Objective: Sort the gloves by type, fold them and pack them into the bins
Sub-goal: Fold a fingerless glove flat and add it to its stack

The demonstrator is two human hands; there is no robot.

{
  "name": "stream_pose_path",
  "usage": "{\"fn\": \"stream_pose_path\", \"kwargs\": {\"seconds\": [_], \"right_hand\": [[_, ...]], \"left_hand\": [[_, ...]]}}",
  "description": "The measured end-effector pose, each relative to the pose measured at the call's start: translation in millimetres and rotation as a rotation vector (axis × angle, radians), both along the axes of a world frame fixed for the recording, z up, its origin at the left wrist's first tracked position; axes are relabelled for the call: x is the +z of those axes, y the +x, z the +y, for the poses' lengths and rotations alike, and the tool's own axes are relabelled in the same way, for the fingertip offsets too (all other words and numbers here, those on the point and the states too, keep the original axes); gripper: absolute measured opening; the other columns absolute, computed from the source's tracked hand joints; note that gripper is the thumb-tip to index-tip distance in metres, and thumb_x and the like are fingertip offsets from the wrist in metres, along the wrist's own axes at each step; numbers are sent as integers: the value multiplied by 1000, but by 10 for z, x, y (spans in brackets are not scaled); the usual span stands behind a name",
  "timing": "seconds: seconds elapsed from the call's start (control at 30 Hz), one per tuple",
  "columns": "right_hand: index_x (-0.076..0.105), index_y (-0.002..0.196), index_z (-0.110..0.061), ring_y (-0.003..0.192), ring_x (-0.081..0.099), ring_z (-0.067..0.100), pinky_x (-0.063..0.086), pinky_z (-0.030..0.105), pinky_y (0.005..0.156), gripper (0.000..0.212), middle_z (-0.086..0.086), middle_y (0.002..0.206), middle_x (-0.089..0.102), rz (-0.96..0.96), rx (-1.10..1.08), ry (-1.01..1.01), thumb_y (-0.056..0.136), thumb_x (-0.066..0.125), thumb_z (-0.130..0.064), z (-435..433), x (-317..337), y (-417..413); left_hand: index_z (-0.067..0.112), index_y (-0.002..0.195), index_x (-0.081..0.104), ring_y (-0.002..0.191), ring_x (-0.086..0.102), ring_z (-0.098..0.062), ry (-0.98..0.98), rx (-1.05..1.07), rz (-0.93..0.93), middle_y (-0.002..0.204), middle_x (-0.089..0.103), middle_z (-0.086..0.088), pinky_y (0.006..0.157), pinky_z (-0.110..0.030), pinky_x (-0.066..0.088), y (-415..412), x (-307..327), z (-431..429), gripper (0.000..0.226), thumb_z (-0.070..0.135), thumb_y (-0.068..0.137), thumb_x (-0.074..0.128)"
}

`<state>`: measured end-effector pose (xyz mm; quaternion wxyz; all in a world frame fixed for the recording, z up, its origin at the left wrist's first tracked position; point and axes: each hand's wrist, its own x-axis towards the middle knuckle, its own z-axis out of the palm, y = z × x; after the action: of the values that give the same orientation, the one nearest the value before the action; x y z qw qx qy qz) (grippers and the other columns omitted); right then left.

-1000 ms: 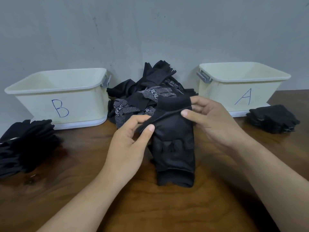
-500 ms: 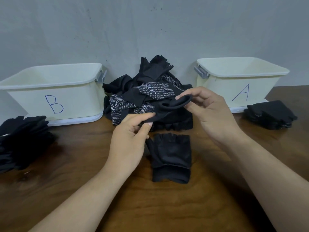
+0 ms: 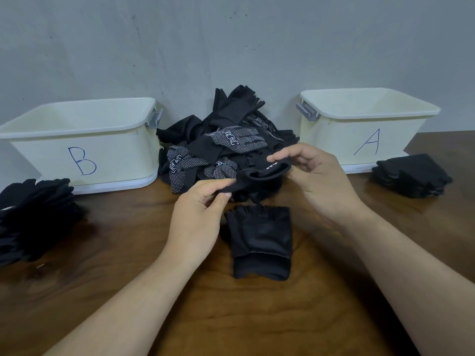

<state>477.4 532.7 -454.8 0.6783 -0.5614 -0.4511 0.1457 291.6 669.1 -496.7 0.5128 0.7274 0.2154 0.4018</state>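
Glove [image 3: 259, 173] lifted off folded glove [image 3: 261, 240]; left hand [image 3: 198, 214], right hand [image 3: 316, 181] pinch it.

from my end this reads as a bare sorting station in a plain workroom, not a home or a shop. the rough grey plastered wall [image 3: 231, 47] is scuffed and speckled. a dark brown wood-grain tabletop [image 3: 231, 317] is pushed right up against it. a cream plastic bin marked b [image 3: 38, 155] and a cream plastic bin marked a [image 3: 334, 140], both lettered by hand in blue marker, stand at the wall. a loose heap of black fabric gloves [image 3: 226, 140] lies between them. a left stack of black gloves [image 3: 33, 214] and a right stack of black gloves [image 3: 411, 176] flank the bins.
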Motion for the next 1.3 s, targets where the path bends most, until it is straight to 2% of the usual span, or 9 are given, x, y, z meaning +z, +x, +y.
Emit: {"fn": "stream_pose_path", "kwargs": {"seconds": [0.2,0.43,0.53,0.63,0.83,0.97,1.03,1.13,1.3], "right_hand": [[76,101,-13,110,75,17,56,27,100,16,4,112,81,14,-7,-19,96,73,2,31,-68,-22],[78,95,-19,113,75,19,55,31,104,25,5,113,81,57,24,-52,93,74,5,-48,-108,-45],[76,98,-14,111,75,17,55,25,100,18,5,111,81,40,42,-98,93,75,4,-169,-152,-108],[74,99,-11,108,75,14,53,21,98,16,4,109,81,16,38,-137,94,74,4,-268,-191,-176],[72,103,-8,113,74,16,54,28,106,9,1,113,80,-115,72,-299,97,72,-2,-447,-253,-264],[69,106,-21,116,72,13,54,35,107,25,-13,122,76,-308,98,-491,100,67,3,-578,-298,-362],[65,111,-37,103,72,24,57,43,95,44,-23,128,70,-468,82,-614,97,60,5,-634,-296,-402],[57,122,-48,92,67,24,54,43,85,58,-15,127,67,-565,78,-703,91,51,1,-691,-264,-465],[54,148,-32,140,48,0,37,18,114,46,-22,150,49,-735,57,-587,102,57,-29,-582,-273,-635]], "left_hand": [[36,110,81,100,77,-10,-21,28,-2,114,76,13,99,-41,59,26,-5,28,45,-4,99,63],[38,106,81,101,78,-14,-100,-25,66,106,81,5,98,-38,59,-13,-20,12,42,-1,99,65],[37,105,82,95,77,-27,-116,-25,108,94,82,3,88,-33,56,-59,-9,-7,35,6,99,68],[36,104,82,93,77,-27,-135,-41,130,90,81,-3,85,-30,55,-84,31,-37,30,9,99,69],[28,100,81,74,67,0,-124,-66,193,82,79,12,68,-9,44,-156,112,-123,26,8,101,65],[36,99,78,68,65,-12,-30,-35,312,87,79,10,61,-15,44,-200,52,-103,36,6,101,57],[39,103,75,63,59,-11,33,-30,372,88,78,5,57,-18,42,-226,38,-98,40,5,101,53],[41,113,68,83,68,1,40,-56,387,105,76,18,70,-11,46,-256,85,-86,47,0,99,48],[44,123,63,87,66,-3,4,-185,413,119,71,22,89,-26,51,-301,102,36,47,5,97,58]]}}
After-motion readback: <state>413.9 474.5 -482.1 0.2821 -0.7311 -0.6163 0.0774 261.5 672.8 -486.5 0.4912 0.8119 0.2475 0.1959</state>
